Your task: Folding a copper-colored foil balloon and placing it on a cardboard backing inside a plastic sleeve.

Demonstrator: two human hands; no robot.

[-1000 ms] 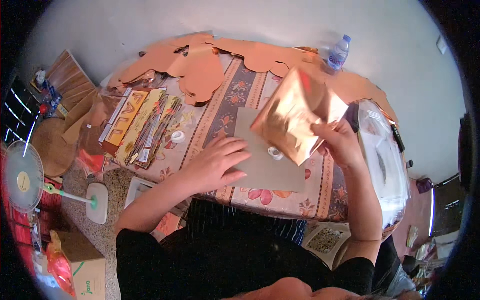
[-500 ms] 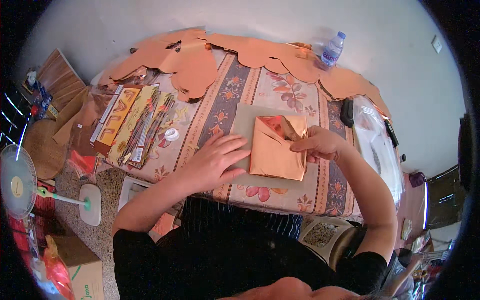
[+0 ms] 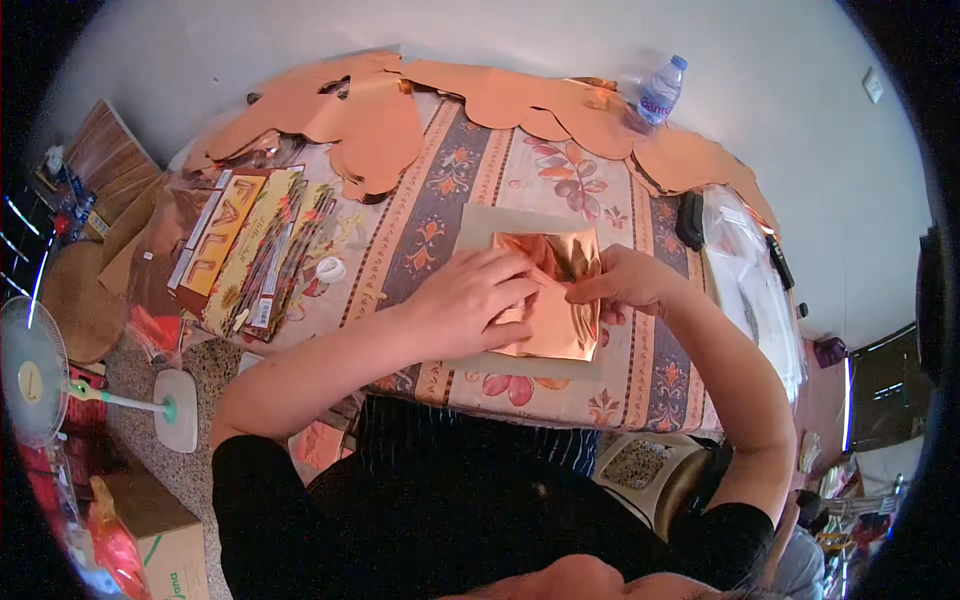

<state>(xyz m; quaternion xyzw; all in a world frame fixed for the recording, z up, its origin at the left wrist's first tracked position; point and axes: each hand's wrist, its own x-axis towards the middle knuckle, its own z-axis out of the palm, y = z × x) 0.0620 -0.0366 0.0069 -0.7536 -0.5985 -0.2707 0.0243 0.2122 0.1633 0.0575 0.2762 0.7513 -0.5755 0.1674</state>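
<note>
On the patterned tablecloth lies a beige-grey card [image 3: 575, 372], and on it a shiny copper foil, folded into a rectangle [image 3: 565, 325]. My right hand [image 3: 628, 280] pinches the foil's right edge between thumb and fingers, some of which are hidden underneath. Across the foil's left part rests my left hand [image 3: 480, 300], its fingers stretched out and its thumb apart. The left fingertips touch the foil near the middle crease, and the hand covers the foil's left edge. The upper part of the foil looks crinkled and reflective.
Large scalloped copper foil shapes [image 3: 375, 155] line the far edge. Printed cardboard packages [image 3: 245, 250] and a white tape roll [image 3: 330, 269] lie left. A water bottle [image 3: 660, 95] stands at the back; clear plastic bags [image 3: 745, 290] and a black object [image 3: 690, 222] lie right.
My left hand has moved right, from beside the foil onto it. The open-looking upper flap now lies flatter, and my right hand still grips the right edge.
</note>
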